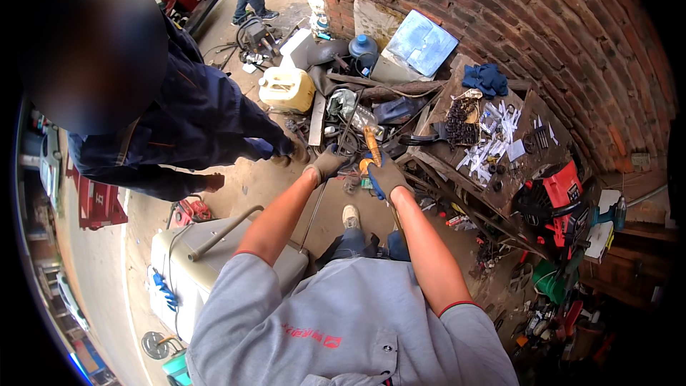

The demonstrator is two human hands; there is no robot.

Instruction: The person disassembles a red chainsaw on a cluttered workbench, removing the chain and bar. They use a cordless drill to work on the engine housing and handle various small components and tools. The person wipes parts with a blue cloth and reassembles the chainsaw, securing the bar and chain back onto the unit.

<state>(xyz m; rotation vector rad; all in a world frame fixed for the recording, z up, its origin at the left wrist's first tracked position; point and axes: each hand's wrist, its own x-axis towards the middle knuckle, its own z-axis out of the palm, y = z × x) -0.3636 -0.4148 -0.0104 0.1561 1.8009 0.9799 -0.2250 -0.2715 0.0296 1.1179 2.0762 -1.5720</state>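
Out to the left of the grip, a co-worker in dark navy work clothes (207,100) stands near, and a bare hand (214,182) hangs within reach of a careless swing. Below and left of the grip sits a pale, boxy metal-looking cabinet (196,261); the thin dark rod-like length (314,209) runs down close to it, and could snag there if pulled sideways. The left hand, in a grey-brown glove (326,163), is closed around that length (rod or stiff cable, I can't tell). Just right of it, the right hand, in a blue-and-grey glove (387,174), is wrapped around an amber-brown stick (371,144) pointing up past the fingers; a loose hold could let it twist. Right of the grip, a dark cluttered workbench (557,107) stands near: a jolt might scatter its white strips (493,136)
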